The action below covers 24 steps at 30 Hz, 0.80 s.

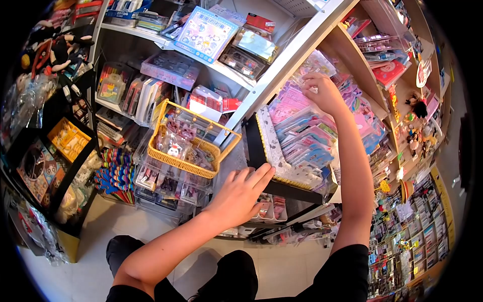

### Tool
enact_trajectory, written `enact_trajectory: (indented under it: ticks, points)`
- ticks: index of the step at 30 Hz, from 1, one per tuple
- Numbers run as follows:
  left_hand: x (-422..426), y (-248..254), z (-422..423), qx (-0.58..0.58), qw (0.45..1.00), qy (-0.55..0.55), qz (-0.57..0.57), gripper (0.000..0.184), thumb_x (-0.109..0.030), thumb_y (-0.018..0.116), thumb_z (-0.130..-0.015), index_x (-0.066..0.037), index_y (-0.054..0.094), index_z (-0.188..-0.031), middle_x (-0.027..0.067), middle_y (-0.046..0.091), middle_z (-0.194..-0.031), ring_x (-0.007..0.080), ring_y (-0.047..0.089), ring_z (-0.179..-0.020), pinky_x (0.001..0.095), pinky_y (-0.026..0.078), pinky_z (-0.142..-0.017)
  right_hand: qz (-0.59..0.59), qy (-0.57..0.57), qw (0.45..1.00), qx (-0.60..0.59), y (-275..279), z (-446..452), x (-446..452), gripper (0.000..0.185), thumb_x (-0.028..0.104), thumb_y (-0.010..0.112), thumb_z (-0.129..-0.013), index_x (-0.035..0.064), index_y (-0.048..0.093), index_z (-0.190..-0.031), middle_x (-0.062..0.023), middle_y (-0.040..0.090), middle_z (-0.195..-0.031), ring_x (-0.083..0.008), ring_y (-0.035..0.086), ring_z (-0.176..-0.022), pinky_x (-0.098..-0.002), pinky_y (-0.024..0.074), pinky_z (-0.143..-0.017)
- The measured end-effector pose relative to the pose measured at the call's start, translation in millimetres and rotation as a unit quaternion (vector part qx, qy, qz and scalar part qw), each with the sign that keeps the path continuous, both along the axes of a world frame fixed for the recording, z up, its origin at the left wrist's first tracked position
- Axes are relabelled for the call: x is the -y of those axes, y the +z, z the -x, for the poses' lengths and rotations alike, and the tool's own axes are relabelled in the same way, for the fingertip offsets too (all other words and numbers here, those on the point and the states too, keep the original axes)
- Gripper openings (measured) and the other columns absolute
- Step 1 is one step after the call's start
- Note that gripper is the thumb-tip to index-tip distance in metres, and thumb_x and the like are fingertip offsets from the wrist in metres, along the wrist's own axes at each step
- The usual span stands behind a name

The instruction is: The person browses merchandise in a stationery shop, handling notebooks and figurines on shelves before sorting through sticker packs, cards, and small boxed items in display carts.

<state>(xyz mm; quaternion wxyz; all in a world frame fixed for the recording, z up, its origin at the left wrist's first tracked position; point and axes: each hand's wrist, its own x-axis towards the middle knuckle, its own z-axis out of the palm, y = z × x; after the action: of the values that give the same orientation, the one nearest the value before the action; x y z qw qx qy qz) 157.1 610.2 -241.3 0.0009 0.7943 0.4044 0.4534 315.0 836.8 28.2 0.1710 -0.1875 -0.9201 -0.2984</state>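
My left hand (240,194) lies with its fingers stretched out, the fingertips at the near corner of a fabric-lined bin (265,143) with a dark outer edge. Many flat, clear-wrapped packets (302,143) in pink and pale blue stand in rows in this bin. Over its far part, my right hand (322,90) has its fingers curled together among the pink packets; what they pinch, if anything, is too small to make out. Left of the bin, a yellow wicker basket (187,163) with a raised handle contains small wrapped items, including a white figure.
White shelves (236,73) with boxed stationery rise behind the basket. Clear drawers (161,194) stand below it. A dark rack (75,186) with packaged goods is at the left. Wooden shelves (347,55) and hanging trinkets line the right. Pale floor tiles (98,221) show below.
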Motion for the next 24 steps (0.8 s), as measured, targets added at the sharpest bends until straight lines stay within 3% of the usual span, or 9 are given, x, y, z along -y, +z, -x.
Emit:
enact_trajectory:
  ticks: [1, 3, 10, 13, 18, 24]
  points:
    - [-0.2, 0.1, -0.5, 0.000, 1.000, 0.000, -0.001, 0.081, -0.019, 0.074, -0.083, 0.002, 0.036, -0.151, 0.0145, 0.037, -0.152, 0.0350, 0.049, -0.123, 0.0461, 0.041, -0.099, -0.001, 0.000, 1.000, 0.000, -0.5, 4.4, 1.6, 0.015, 0.014, 0.071, -0.080, -0.0010, 0.072, -0.084, -0.0185, 0.071, -0.101, -0.0358, 0.066, -0.099, -0.0421, 0.0515, -0.089]
    - [-0.6, 0.4, -0.7, 0.000, 1.000, -0.001, -0.001, 0.081, -0.019, 0.074, -0.083, 0.002, 0.036, -0.151, 0.0144, 0.037, -0.152, 0.0347, 0.049, -0.123, 0.0461, 0.041, -0.099, 0.110, -0.084, 0.990, -0.028, -2.8, 15.3, 4.9, 0.017, 0.014, 0.069, -0.081, -0.0020, 0.070, -0.088, -0.0199, 0.071, -0.095, -0.0372, 0.068, -0.090, -0.0434, 0.0525, -0.084]
    - [0.9, 0.2, 2.2, 0.003, 1.000, -0.008, 0.001, 0.082, -0.017, 0.074, -0.081, 0.002, 0.036, -0.151, 0.0139, 0.036, -0.152, 0.0345, 0.048, -0.123, 0.0463, 0.041, -0.098, 0.122, -0.150, 0.980, -0.045, -5.0, 24.0, -16.1, 0.017, 0.013, 0.069, -0.086, -0.0016, 0.068, -0.093, -0.0188, 0.068, -0.081, -0.0317, 0.066, -0.078, -0.0412, 0.0503, -0.073]
    - [0.3, -1.2, 1.7, 0.002, 1.000, -0.004, -0.001, 0.084, -0.016, 0.075, -0.080, 0.002, 0.035, -0.151, 0.0138, 0.036, -0.153, 0.0347, 0.048, -0.123, 0.0465, 0.041, -0.098, 0.109, -0.145, 0.982, -0.044, -3.7, 21.9, -28.4, 0.020, 0.015, 0.067, -0.085, -0.0017, 0.069, -0.095, -0.0230, 0.070, -0.087, -0.0388, 0.068, -0.083, -0.0448, 0.0535, -0.075]
    - [0.8, -1.6, 2.1, 0.006, 1.000, -0.008, 0.004, 0.085, -0.015, 0.075, -0.078, 0.001, 0.034, -0.152, 0.0135, 0.036, -0.153, 0.0349, 0.048, -0.123, 0.0467, 0.040, -0.099, 0.175, -0.140, 0.973, -0.055, 3.2, 14.7, -39.0, 0.014, 0.008, 0.066, -0.083, -0.0014, 0.065, -0.094, -0.0144, 0.069, -0.082, -0.0269, 0.067, -0.077, -0.0379, 0.0522, -0.072]
    - [1.7, -0.6, 2.4, 0.003, 1.000, -0.008, 0.007, 0.086, -0.015, 0.075, -0.078, 0.001, 0.034, -0.152, 0.0134, 0.036, -0.153, 0.0351, 0.048, -0.123, 0.0469, 0.041, -0.099, 0.206, -0.136, 0.965, -0.087, 10.5, -1.1, -47.2, 0.015, 0.004, 0.066, -0.079, -0.0005, 0.064, -0.093, -0.0093, 0.065, -0.081, -0.0228, 0.063, -0.076, -0.0352, 0.0505, -0.073]
